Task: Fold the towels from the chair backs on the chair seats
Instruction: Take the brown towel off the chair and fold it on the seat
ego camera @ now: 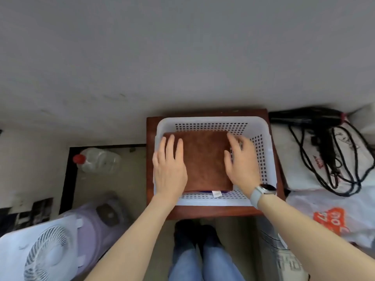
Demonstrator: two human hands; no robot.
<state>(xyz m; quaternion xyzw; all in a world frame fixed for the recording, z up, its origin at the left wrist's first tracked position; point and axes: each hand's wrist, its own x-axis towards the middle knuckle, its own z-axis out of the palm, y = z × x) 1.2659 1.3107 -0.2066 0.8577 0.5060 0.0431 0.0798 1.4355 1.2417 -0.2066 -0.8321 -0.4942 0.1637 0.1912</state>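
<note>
A folded brown towel [205, 159] lies flat inside a white perforated plastic basket [261, 138]. The basket stands on a red-brown wooden seat [213, 211] against the wall. My left hand [169, 169] rests palm down on the towel's left edge, fingers spread. On the towel's right edge lies my right hand [241, 165], fingers apart, a watch on its wrist. A small white label [216, 193] and a blue edge show under the towel's near side.
A clear bottle with a red cap [97, 161] lies on the floor at the left. A white fan [44, 254] and a lilac appliance [101, 220] sit at the lower left. Black cables [328, 159] and plastic bags [328, 220] fill the right.
</note>
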